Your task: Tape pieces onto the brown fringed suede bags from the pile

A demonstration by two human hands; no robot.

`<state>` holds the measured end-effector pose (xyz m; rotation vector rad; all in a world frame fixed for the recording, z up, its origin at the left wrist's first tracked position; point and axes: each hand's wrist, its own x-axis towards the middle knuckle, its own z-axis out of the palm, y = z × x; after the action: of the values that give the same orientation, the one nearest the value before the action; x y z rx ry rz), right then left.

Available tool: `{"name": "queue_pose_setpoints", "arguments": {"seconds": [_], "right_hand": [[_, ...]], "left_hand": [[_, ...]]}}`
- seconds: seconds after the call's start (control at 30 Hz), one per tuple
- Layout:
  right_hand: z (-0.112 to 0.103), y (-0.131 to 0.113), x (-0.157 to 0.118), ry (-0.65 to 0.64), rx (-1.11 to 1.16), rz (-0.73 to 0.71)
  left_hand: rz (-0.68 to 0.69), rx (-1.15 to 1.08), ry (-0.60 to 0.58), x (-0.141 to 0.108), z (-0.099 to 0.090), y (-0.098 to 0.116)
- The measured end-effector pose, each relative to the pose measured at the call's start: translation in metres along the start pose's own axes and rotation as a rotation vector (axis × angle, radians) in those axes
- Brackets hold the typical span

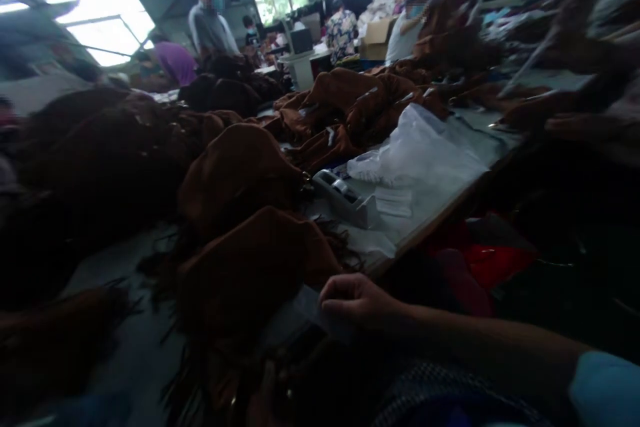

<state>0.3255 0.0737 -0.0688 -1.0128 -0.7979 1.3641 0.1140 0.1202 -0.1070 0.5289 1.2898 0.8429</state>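
My right hand (357, 299) is closed in a pinch on a thin translucent plastic sheet (310, 307) at the near side of a brown fringed bag (260, 253). Low in the frame, in deep shadow, my left hand (265, 387) shows little more than a thumb, which lies against the dark opening of this bag by some small metal fittings. Its other fingers are hidden. Right behind stands another brown bag (240, 167). A grey tape dispenser (345, 199) sits on the table just beyond my right hand.
Crumpled clear plastic bags (420, 147) lie on the table (435, 200) near its right edge. More brown bags (345, 103) are heaped farther back, with a dark pile (100, 160) at left. Something red (495, 253) is below the edge. Several people and a cardboard box (377, 39) are behind.
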Motion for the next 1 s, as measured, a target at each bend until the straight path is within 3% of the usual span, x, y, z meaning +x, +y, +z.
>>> {"name": "queue_pose_setpoints", "arguments": {"seconds": [0.07,0.1,0.17,0.23,0.47,0.83,1.0], "right_hand": [[0.029,0.032,0.008,-0.018,-0.003,0.095],[0.039,0.046,0.012,-0.02,-0.019,0.124],[0.051,0.066,0.017,-0.045,-0.068,0.142],[0.053,0.078,0.021,-0.087,-0.126,0.142],[0.042,0.076,0.042,-0.222,-0.28,0.216],[0.048,0.071,0.046,-0.238,-0.267,0.314],[0.045,0.075,0.047,-0.303,-0.257,0.401]], "left_hand": [[0.003,-0.028,-0.007,-0.002,0.0,-0.003],[0.012,-0.029,-0.104,-0.005,0.001,-0.004],[0.037,-0.018,-0.197,-0.01,0.002,-0.004],[0.076,-0.002,-0.174,-0.013,0.002,-0.004],[0.162,0.156,-0.062,-0.001,-0.012,-0.012],[0.224,0.128,-0.095,-0.006,-0.012,-0.016],[0.197,0.122,-0.113,-0.01,-0.01,-0.016]]}}
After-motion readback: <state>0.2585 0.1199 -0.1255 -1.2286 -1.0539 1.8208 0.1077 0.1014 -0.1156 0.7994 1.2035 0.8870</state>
